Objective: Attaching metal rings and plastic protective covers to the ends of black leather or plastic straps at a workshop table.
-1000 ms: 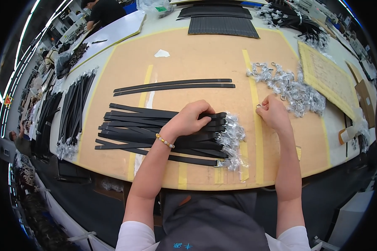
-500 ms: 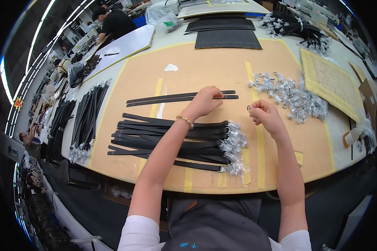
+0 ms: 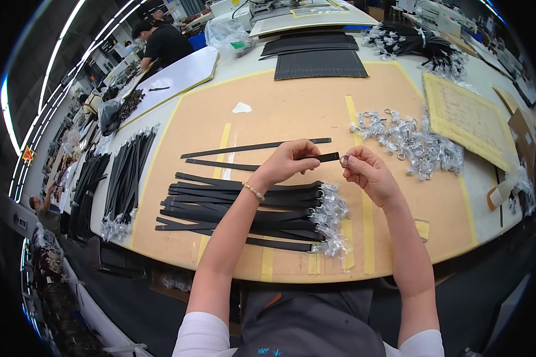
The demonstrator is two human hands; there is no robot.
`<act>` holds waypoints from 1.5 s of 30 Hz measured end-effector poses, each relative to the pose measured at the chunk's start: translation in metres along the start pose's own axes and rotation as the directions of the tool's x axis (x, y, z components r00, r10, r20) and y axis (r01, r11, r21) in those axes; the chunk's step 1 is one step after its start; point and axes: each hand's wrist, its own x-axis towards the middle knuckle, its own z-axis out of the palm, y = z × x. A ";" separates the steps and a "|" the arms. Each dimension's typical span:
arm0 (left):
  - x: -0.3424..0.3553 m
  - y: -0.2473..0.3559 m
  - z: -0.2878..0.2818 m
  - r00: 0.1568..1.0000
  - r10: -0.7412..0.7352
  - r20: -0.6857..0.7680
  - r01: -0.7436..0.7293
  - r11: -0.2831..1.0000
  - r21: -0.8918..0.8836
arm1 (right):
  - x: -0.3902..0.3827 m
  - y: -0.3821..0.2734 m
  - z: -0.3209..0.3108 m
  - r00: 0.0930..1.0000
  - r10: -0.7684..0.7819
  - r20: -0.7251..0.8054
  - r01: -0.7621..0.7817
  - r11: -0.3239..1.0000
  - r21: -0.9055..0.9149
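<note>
Head view: left hand point(image 3: 292, 162) pinching black strap point(image 3: 329, 157) near its tip, frame center; right hand point(image 3: 369, 174) pinching metal ring point(image 3: 344, 160) right by tip. Plastic-wrapped clasps point(image 3: 408, 141) right of frame.

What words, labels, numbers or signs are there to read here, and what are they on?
Blue characters on the dark apron: I won't copy them out.
Red-and-yellow sign at far left: too small to read.
Green mark on the clear plastic bag: too blurred to read.
Black strap in the left hand, metal ring in the right hand: no readable text.
</note>
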 end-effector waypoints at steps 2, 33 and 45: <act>-0.014 0.011 0.008 0.996 0.084 -0.035 -0.087 0.993 -0.084 | -0.001 0.002 0.006 0.998 -0.022 0.064 0.017 0.996 0.088; -0.063 0.018 0.033 0.959 0.224 -0.170 -0.236 0.970 -0.052 | -0.007 0.020 0.034 0.961 0.010 0.276 -0.099 0.945 0.312; -0.072 0.033 0.036 0.924 0.331 -0.191 -0.319 0.943 0.093 | -0.009 0.024 0.036 0.927 -0.096 0.363 -0.021 0.952 0.306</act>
